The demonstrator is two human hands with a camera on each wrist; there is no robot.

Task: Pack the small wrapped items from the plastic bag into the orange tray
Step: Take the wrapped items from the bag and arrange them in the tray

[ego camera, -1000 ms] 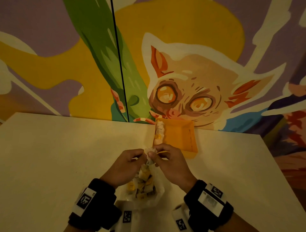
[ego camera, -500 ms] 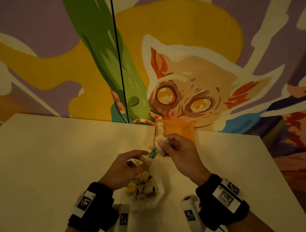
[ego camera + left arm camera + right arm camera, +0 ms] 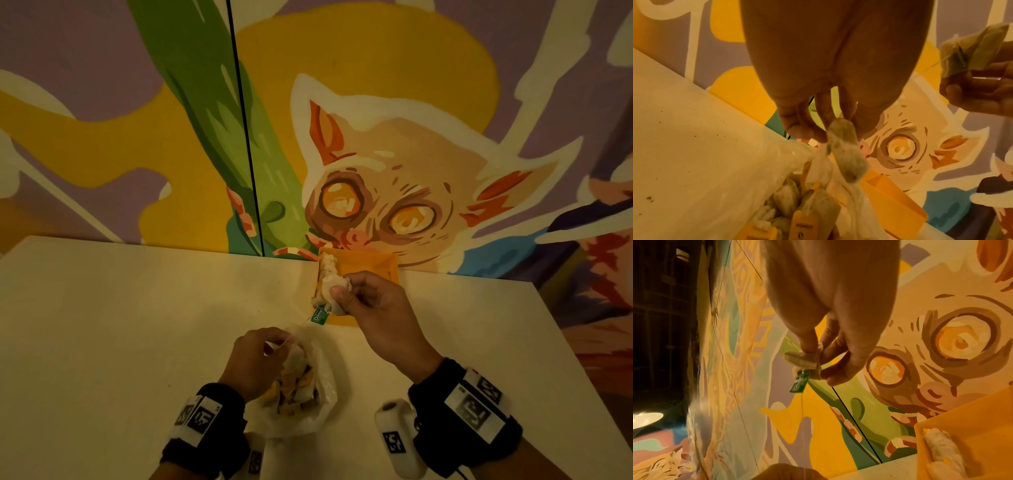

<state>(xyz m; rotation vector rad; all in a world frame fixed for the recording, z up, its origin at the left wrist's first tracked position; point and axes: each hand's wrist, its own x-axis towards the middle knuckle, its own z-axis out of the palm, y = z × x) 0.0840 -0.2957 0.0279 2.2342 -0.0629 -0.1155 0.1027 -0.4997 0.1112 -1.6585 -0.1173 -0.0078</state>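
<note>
Carrying a tea bag (image 3: pixel 334 291) toward the tray (image 3: pixel 376 265) — right hand (image 3: pixel 373 308) pinches it between thumb and curled fingers, just over the tray's near-left edge, beside the row (image 3: pixel 327 267) already packed along the left wall. Green tag (image 3: pixel 319 314) dangles below on its string, which seems to trail back toward the left hand (image 3: pixel 255 363). Left hand pinches another tea bag (image 3: pixel 846 154) at the mouth of the bag (image 3: pixel 308 394) on the table (image 3: pixel 120 325). Best done by freeing that string first, then lowering flat against the row's near end, tag tucked in — not hanging over the rim. Judging by the row, most of the packing remains.
</note>
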